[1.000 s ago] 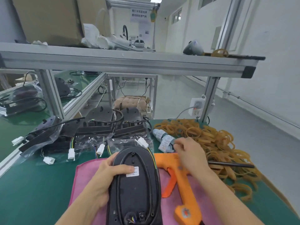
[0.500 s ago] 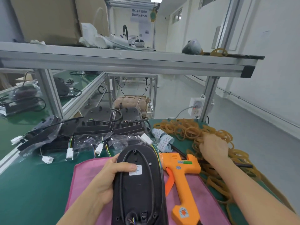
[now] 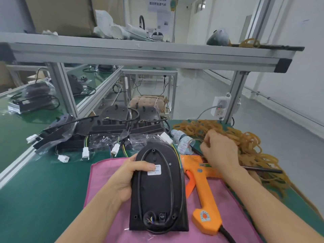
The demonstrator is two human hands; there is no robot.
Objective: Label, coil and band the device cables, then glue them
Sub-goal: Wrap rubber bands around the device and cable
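On the pink cloth (image 3: 108,174), your left hand (image 3: 126,178) still grips the black device (image 3: 157,186). Your right hand (image 3: 219,151) has come back from the rubber band pile (image 3: 249,146), fingers curled, pinching 1 band (image 3: 192,141). I think banding the cable (image 3: 139,190) comes next.

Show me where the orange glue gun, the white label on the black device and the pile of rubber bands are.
orange glue gun (image 3: 206,199): head view, on its handle.
white label (image 3: 155,171): head view, its middle.
pile of rubber bands (image 3: 245,139): head view, centre of heap.

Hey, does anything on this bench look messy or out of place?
The rubber bands lie in a loose tangled heap spreading to the table's right edge. The glue gun lies on its side on the pink cloth.
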